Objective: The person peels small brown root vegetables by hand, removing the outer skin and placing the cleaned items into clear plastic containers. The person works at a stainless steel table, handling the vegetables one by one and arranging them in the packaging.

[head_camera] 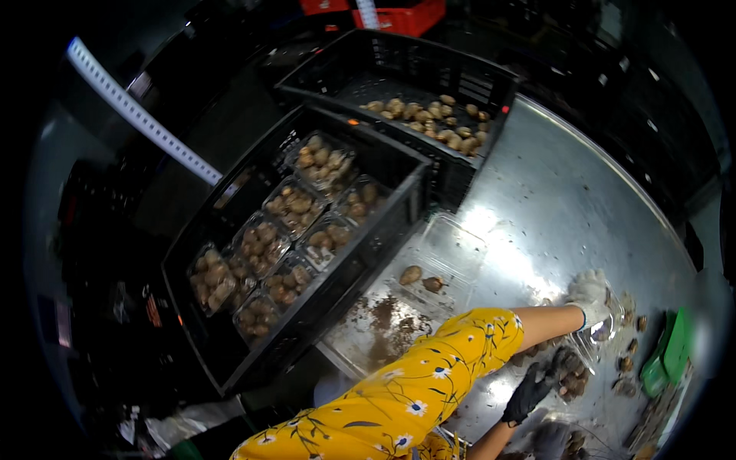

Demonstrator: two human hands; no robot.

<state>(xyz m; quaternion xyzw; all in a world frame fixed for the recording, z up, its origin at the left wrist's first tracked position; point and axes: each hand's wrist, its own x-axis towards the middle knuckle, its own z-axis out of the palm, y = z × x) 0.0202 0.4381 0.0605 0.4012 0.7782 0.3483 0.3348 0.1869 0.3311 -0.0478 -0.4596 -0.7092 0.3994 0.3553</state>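
Observation:
My left hand (589, 296), in a white knit glove below a yellow floral sleeve, reaches across to the right, over a clear plastic container (592, 345). Whether it grips the container is unclear. Lower down, my right hand (526, 397), in a black glove, is beside a pile of brown tubers (572, 382); its fingertips blur into dark shapes, so its hold cannot be made out. An unfolded clear clamshell tray (448, 247) lies on the metal table (552, 178), with one pale tuber (410, 275) and one darker tuber (433, 284) in its near half.
A black crate (368, 253) holds several clear packs of tubers (293, 207). Behind it, another black crate (437, 52) contains loose tubers (425, 118). Dark soil (385, 328) lies near the table's left edge. A green plastic object (667, 353) stands at the right, near scattered tubers (625, 363).

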